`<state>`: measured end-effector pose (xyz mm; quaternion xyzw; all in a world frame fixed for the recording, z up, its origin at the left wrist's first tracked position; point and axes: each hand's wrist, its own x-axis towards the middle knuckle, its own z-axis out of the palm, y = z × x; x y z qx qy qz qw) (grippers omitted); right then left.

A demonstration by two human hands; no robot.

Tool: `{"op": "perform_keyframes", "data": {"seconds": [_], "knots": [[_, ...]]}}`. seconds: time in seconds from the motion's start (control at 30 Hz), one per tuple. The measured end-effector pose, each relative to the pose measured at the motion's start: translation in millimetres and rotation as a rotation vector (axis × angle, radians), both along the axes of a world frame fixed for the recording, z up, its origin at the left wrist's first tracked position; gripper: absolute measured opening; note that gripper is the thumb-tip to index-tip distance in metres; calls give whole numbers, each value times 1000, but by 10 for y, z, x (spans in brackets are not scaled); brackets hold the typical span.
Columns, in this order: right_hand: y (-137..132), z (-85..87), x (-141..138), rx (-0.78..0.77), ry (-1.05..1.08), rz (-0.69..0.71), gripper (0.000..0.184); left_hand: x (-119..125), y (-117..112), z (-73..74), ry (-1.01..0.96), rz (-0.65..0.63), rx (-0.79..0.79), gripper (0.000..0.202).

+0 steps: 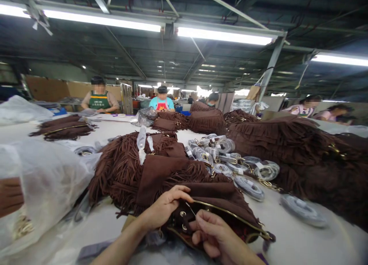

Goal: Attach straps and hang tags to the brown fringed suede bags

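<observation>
A dark brown fringed bag (212,192) lies in front of me, its gold zipper (238,216) undone along the opening. My left hand (165,205) grips the bag's edge at the zipper's left end, fingertips on the brown material. Inside the opening's left end, my right hand (214,234) has its thumb and fingers pinched on a thin pale strand (191,210), too fine to name. Just left of those fingers is a short brown strap with gold rings (183,221). My right palm hides part of the opening.
Brown fringed bags (117,165) lie beyond my hands, with more piled at right (276,142). Coiled straps in clear wrap (224,157) spread across the white table (290,242). A translucent plastic bag (54,180) bulges at left. Several people work farther back.
</observation>
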<state>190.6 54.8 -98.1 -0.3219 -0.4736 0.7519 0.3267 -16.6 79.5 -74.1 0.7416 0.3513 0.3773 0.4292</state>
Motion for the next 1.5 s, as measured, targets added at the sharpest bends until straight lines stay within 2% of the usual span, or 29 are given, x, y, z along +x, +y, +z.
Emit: {"op": "perform_keyframes", "data": {"seconds": [0.1, 0.17, 0.33, 0.5, 0.6, 0.7, 0.8, 0.87, 1.07, 1.17, 1.37, 1.5], "knots": [[-10, 21, 5, -82, 52, -39, 56, -85, -7, 65, 60, -191, -30, 38], [-15, 36, 17, -115, 77, -73, 56, -90, -9, 80, 134, -236, 11, 44], [-14, -2, 37, -115, 89, -78, 57, -13, -24, 13, 310, -171, 238, 40], [-34, -80, 17, -80, 92, -57, 54, 0, -40, -25, 384, -150, 280, 44], [-43, -115, 45, -21, 64, -25, 51, -1, -35, -53, 360, -108, 274, 41], [-21, -158, 131, 95, -68, -23, 47, 2, -20, -84, 299, -53, 236, 29], [8, -211, 229, 387, -360, -117, 39, 1, -4, -94, 264, -40, 196, 23], [7, -239, 262, 521, -515, -200, 35, 1, 5, -92, 242, -37, 166, 22], [-60, -238, 171, 595, -616, -240, 30, 7, 19, -88, 200, -29, 114, 21], [-54, -237, 81, 681, -666, -269, 25, 7, 18, -94, 187, -30, 107, 21], [-5, -327, -54, 843, -721, -363, 17, -3, 26, -141, 169, 18, 104, 9], [-6, -339, -49, 881, -734, -358, 15, -22, 44, -152, 169, -13, 108, 9]]}}
